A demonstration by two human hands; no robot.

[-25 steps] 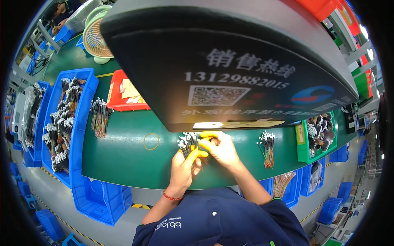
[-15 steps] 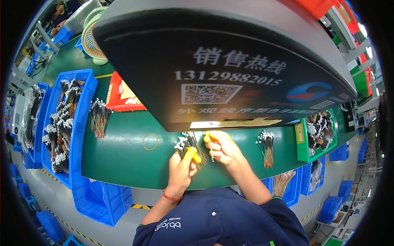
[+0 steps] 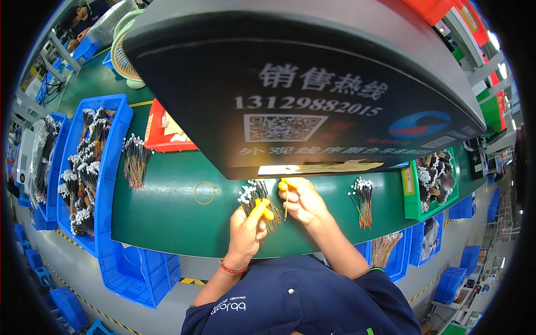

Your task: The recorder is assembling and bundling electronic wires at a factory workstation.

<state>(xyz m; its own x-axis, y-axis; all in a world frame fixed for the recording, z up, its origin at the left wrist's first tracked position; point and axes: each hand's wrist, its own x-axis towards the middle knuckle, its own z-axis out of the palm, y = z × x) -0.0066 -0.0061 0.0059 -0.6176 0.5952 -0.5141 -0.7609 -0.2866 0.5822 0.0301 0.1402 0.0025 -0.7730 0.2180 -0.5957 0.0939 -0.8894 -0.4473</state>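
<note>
My left hand (image 3: 247,230) is closed around a bundle of wire harnesses (image 3: 259,193), with dark wires, white connectors at the far end and reddish ends toward me. Yellow covers sit on the fingertips of both hands. Just right of the bundle, my right hand (image 3: 306,204) pinches a single wire harness (image 3: 286,207) between thumb and fingers, its thin lead hanging toward me. The far end of that harness is hidden by the fingers. Beneath both hands lies the green tabletop (image 3: 167,218).
A large black machine housing (image 3: 312,72) overhangs the far side. Harness piles (image 3: 135,162) (image 3: 363,204) lie left and right. Around them stand a blue bin (image 3: 124,120), a red bin (image 3: 159,146) and a green bin (image 3: 412,212). A rubber band (image 3: 205,193) lies left; a fan (image 3: 124,53) stands behind.
My right hand has shifted very slightly, and the single harness in it has tilted and moved a little left, nearer the bundle. My left hand stays in place.
</note>
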